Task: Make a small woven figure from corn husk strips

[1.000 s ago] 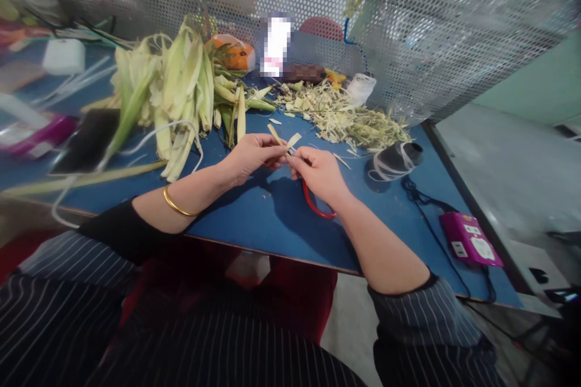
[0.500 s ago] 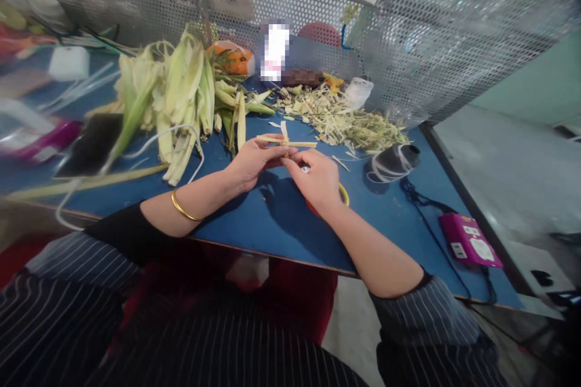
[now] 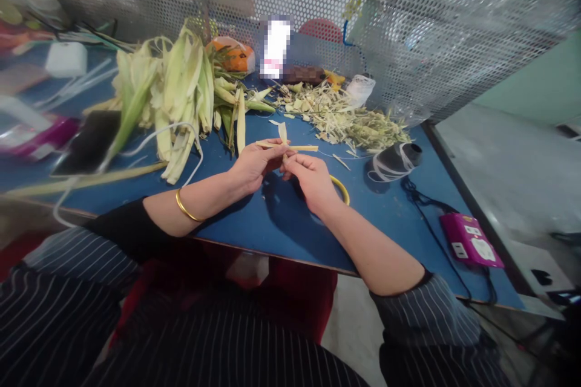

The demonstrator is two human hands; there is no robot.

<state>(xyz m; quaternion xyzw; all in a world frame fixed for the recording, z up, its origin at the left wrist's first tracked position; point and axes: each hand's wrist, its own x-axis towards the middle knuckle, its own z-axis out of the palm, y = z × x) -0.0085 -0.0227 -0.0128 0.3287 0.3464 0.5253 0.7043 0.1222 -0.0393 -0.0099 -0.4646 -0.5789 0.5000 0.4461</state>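
Note:
Over the middle of the blue table point(image 3: 281, 227), my left hand point(image 3: 254, 164) and my right hand point(image 3: 310, 178) meet, both pinched on a small cross of pale leaf strips point(image 3: 285, 144). One strip lies level, the other stands upright through it. A gold bangle sits on my left wrist. Under my right wrist, part of a yellow handle loop point(image 3: 341, 188) shows on the table.
A heap of green and pale leaves point(image 3: 175, 94) lies at the back left, and cut scraps point(image 3: 349, 118) at the back right. A spool of thread point(image 3: 394, 160) stands right of my hands, a pink power strip point(image 3: 469, 240) nearer the right edge, a dark phone point(image 3: 88, 142) at left. Perforated metal screens close off the back.
The strips went from a loose pair between my fingers to a crossed shape held flat. My right hand turned over, and the loop under it now looks yellow rather than red.

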